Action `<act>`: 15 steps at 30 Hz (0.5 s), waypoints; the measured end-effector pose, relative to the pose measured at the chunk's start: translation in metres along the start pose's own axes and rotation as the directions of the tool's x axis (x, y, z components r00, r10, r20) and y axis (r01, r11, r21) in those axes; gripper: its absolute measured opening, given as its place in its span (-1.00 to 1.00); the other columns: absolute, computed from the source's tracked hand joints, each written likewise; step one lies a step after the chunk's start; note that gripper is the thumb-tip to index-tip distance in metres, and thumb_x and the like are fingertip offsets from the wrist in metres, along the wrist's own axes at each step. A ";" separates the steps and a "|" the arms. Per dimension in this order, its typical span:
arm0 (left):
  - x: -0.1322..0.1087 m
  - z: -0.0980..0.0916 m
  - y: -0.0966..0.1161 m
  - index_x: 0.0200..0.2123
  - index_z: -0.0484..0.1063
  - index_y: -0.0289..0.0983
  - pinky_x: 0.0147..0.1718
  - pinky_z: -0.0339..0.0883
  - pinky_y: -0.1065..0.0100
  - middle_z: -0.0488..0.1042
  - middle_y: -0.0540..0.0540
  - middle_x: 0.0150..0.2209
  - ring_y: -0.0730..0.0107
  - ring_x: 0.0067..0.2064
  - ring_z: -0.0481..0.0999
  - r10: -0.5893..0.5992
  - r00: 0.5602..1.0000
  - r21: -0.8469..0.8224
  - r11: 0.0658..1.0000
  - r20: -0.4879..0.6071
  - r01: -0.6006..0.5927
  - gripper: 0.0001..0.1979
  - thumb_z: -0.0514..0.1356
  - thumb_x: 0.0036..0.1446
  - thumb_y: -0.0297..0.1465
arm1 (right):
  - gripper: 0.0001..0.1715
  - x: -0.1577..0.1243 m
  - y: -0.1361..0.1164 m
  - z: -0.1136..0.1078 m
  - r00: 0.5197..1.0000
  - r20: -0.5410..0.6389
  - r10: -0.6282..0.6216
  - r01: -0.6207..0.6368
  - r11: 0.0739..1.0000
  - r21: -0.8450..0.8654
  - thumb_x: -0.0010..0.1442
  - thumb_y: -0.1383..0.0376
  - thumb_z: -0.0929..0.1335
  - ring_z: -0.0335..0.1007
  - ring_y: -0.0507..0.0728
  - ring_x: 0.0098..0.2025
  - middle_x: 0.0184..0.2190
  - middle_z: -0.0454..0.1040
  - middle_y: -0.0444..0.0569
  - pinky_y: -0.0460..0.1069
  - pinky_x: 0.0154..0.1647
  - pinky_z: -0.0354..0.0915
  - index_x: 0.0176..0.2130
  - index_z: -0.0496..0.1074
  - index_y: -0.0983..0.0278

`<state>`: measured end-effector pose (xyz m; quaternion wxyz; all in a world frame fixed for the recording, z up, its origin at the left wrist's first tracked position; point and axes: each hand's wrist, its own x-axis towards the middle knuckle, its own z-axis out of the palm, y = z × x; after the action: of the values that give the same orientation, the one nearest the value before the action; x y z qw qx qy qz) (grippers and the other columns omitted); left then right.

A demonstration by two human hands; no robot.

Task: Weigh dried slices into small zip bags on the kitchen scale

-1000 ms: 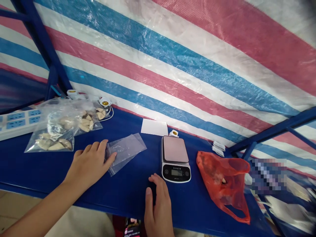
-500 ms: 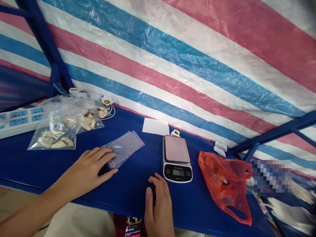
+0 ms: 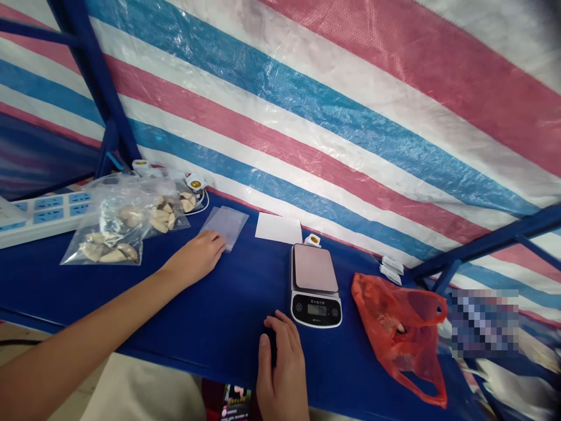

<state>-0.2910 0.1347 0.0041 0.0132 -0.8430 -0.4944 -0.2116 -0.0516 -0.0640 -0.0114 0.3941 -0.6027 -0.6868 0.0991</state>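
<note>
My left hand [image 3: 199,257] reaches across the blue table [image 3: 228,304] with its fingers curled together on the near corner of a small stack of empty clear plastic bags [image 3: 227,224]. The stack lies flat near the striped tarp. My right hand [image 3: 280,365] rests palm down on the table near its front edge, fingers stretched out, holding nothing. It lies just in front and left of a small digital kitchen scale [image 3: 315,285] with a bare platform.
Clear bags filled with pale wedge-shaped pieces [image 3: 118,228] lie at the left, beside a white power strip [image 3: 44,210]. A white card [image 3: 278,228] lies behind the scale. A crumpled red plastic bag [image 3: 405,336] sits at the right. Blue frame bars [image 3: 482,242] and a striped tarp back the table.
My left hand has moved the empty clear bags away from me, from the middle of the table up toward the tarp. My right hand has stayed put.
</note>
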 end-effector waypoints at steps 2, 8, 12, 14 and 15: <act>0.012 0.003 -0.003 -0.23 0.57 -0.30 0.00 0.43 0.06 0.52 -0.27 -0.22 0.07 -0.10 0.54 -0.003 1.000 -0.009 1.000 0.016 0.003 -0.59 -0.09 0.34 -0.36 | -0.69 0.000 -0.002 0.001 0.999 -0.030 0.028 -0.027 0.999 0.016 0.45 0.26 0.23 0.45 0.26 0.20 -0.03 0.58 0.12 0.18 0.10 0.50 0.07 0.47 0.19; 0.016 -0.017 0.000 0.04 0.52 -0.32 0.06 0.38 0.02 0.51 -0.30 0.01 -0.01 0.06 0.50 -0.027 0.996 0.087 0.996 -0.081 0.034 -0.60 -0.02 0.36 -0.29 | -0.70 -0.002 0.008 0.005 1.000 -0.004 -0.019 0.019 1.000 0.019 0.43 0.29 0.24 0.47 0.28 0.17 -0.01 0.58 0.13 0.16 0.02 0.52 0.08 0.46 0.19; 0.001 -0.069 -0.014 0.14 0.43 -0.36 0.24 0.25 0.05 0.40 -0.23 0.18 0.04 0.23 0.38 -0.161 0.958 0.200 0.957 -0.236 0.210 -0.56 -0.06 0.42 -0.26 | -0.73 -0.006 0.017 0.007 0.994 -0.109 0.020 -0.010 0.996 0.085 0.43 0.24 0.26 0.61 0.24 -0.12 -0.15 0.62 0.07 0.09 -0.20 0.56 0.00 0.50 0.17; -0.005 -0.098 -0.034 0.20 0.36 -0.43 0.26 0.20 0.00 0.33 -0.24 0.24 -0.02 0.29 0.31 -0.245 0.916 0.230 0.917 -0.316 0.325 -0.53 -0.08 0.42 -0.28 | -0.76 -0.009 0.019 -0.003 0.978 -0.159 0.134 -0.115 0.985 0.127 0.41 0.17 0.29 0.61 0.24 -0.29 -0.29 0.61 0.03 0.08 -0.39 0.53 -0.12 0.54 0.14; -0.007 -0.111 -0.047 0.25 0.31 -0.43 0.27 0.16 -0.06 0.29 -0.25 0.28 -0.07 0.32 0.28 -0.272 0.920 0.252 0.905 -0.281 0.344 -0.51 -0.10 0.42 -0.30 | -0.77 -0.011 0.020 -0.013 0.962 -0.181 0.203 -0.180 0.974 0.136 0.40 0.13 0.32 0.60 0.26 -0.33 -0.34 0.59 0.02 0.09 -0.45 0.51 -0.19 0.55 0.12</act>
<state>-0.3711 0.1273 0.0939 0.1650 -0.7103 -0.6429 -0.2345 -0.0284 -0.0735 -0.0193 0.4827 -0.6486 -0.5766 0.1181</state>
